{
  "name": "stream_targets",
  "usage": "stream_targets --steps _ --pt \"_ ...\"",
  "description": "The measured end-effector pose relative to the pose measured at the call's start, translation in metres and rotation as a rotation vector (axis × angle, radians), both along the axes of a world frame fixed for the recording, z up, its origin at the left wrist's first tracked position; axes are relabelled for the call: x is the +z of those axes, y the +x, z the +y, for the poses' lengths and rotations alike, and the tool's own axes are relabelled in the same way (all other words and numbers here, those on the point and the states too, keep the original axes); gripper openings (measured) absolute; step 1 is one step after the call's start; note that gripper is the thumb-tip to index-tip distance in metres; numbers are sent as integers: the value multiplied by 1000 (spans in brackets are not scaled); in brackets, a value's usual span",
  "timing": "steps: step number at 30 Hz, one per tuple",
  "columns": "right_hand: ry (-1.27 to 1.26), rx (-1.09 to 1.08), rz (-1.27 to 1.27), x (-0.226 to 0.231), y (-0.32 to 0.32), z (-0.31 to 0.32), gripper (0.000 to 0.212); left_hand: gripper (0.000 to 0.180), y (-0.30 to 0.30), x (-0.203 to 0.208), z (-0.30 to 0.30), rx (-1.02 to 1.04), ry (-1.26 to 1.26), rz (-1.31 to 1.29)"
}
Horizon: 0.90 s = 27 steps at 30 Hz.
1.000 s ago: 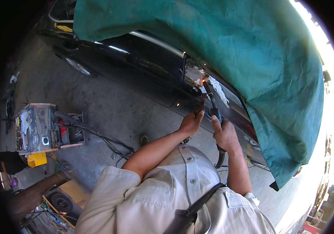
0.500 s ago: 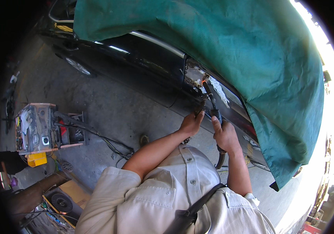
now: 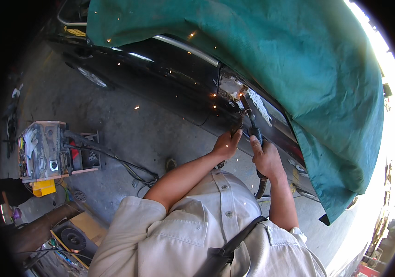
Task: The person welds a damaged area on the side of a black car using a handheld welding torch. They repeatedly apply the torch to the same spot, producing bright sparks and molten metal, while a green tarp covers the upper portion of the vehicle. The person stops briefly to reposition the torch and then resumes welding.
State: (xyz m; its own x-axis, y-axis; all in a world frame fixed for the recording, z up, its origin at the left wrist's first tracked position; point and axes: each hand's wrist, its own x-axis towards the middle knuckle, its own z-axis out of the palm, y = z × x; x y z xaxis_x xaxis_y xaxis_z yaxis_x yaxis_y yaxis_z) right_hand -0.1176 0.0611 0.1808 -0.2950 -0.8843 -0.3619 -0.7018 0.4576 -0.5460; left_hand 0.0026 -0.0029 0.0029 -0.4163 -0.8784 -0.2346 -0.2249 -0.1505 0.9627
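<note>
My right hand (image 3: 265,158) grips a black welding torch (image 3: 253,125) whose tip touches a bare, sanded patch (image 3: 234,90) on the side of a black car (image 3: 169,69). Orange sparks scatter from the tip across the dark panel. My left hand (image 3: 226,144) rests against the car body just below and left of the torch, fingers curled. A thick black hose (image 3: 261,187) hangs down from the torch under my right wrist. I wear a pale short-sleeved shirt.
A green tarp (image 3: 299,69) drapes over the car's upper part and right side. A battered welding machine (image 3: 45,150) with cables stands on the concrete floor (image 3: 128,134) at left. A yellow box (image 3: 43,187), a wire spool (image 3: 72,237) and clutter lie at lower left.
Sparks now fly from the torch tip over the car panel; earlier only a small glow showed there. Both hands stay in nearly the same place.
</note>
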Motion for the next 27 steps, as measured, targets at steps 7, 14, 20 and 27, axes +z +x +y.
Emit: stream_targets --steps 7,14,20,27 --pt "32 -5 -5 0 -2 4 62 60 1 4 -1 -27 29 -81" --pt "40 2 -12 4 2 0 61 59 1 3 -1 -13 23 -59" --pt "5 22 -8 0 1 0 62 58 3 8 -1 -28 31 -56" --pt "62 16 -14 1 -2 1 65 59 0 0 2 11 -7 -56"
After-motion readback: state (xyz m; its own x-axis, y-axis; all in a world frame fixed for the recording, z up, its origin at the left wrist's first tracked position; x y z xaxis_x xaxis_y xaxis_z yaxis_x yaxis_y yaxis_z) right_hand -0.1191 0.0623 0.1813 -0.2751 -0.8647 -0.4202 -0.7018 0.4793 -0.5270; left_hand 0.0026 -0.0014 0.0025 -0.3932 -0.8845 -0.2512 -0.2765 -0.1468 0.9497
